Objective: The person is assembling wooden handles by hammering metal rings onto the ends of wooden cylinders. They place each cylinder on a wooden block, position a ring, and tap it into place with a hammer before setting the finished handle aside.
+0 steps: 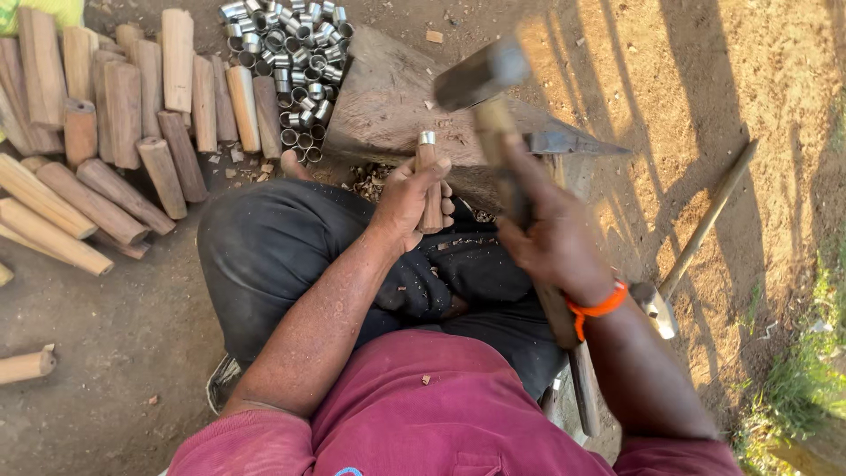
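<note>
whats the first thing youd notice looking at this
The raised hammer, blurred, gripped in the right hand at centre, stands above a wooden handle with a metal ring on its tip, held upright by the left hand against a wood block. At upper left lie rows of wooden handles, and beside them a heap of shiny metal rings on the dirt.

Wooden handle stands upright in the left hand on the block; hammer above, in the right hand. Metal rings and wooden pegs lie left of the left hand.
</note>
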